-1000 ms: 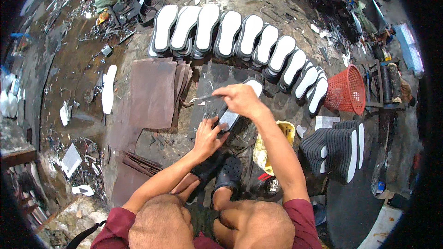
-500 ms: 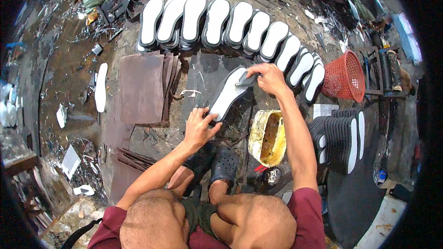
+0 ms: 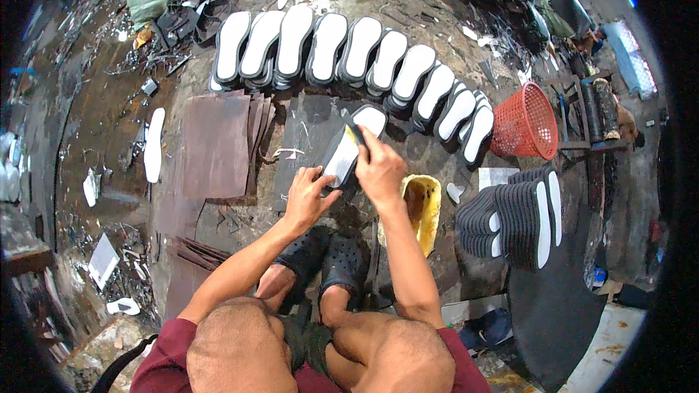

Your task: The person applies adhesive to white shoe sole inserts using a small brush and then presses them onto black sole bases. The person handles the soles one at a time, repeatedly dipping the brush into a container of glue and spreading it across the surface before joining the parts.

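A shoe sole (image 3: 371, 116) with a white face and dark rim lies slanted on a dark sheet in front of me. My left hand (image 3: 307, 200) grips its near end, thumb and fingers at the edges. In my right hand (image 3: 380, 171) is a flat dark spreader (image 3: 352, 126), held edge-on against the middle of the sole, with yellow along one side. Part of the sole's right side is hidden by that hand. A yellow-smeared tub (image 3: 429, 191) with brownish-yellow contents stands partly under my right forearm.
An arc of stacked white-faced soles (image 3: 325, 40) curves beyond the work. A red basket (image 3: 526, 122) stands at its right end, with packed rows of soles (image 3: 518, 222) nearer. Brown sheets (image 3: 215, 145) lie left. Scraps litter the floor around.
My right hand has drawn the spreader from the sole's far right edge toward its middle left and tilted it on edge. My left hand stays at the near end.
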{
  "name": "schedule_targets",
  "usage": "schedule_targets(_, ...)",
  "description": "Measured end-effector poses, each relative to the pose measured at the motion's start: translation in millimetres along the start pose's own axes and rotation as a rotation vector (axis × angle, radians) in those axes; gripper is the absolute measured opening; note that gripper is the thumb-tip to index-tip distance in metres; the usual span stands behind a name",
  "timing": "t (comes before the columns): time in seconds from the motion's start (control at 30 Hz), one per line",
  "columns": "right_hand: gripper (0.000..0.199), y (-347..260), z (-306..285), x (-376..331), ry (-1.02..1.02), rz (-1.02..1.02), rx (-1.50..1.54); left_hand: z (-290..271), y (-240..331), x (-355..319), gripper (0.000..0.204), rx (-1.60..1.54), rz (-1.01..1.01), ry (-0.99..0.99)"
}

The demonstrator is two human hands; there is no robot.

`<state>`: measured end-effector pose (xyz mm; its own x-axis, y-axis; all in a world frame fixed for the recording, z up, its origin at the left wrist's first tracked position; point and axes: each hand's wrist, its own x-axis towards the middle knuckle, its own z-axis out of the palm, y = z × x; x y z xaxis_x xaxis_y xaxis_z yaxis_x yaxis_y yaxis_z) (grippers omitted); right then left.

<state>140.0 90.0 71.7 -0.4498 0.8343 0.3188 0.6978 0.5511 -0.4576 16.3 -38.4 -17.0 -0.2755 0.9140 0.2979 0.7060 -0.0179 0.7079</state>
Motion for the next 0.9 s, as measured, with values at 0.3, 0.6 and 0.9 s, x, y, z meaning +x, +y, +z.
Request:
schedule_targets(0.3, 0.039, 45, 8, 56, -0.199, 0.034, -0.244, 11, -3, -5, 0.042, 0.006, -0.007, 0.015)
schedule_targets(0.6, 0.039, 19, 24, 76, -0.406, -0.067, -0.202, 8, -7, 1, 0.041, -0.004, -0.035, 0.045)
schedule_targets(0.9, 0.037, 19, 36, 31, -0.316, -0.129, -0.120, 9, -5, -8, 0.042, -0.029, -0.030, 0.068)
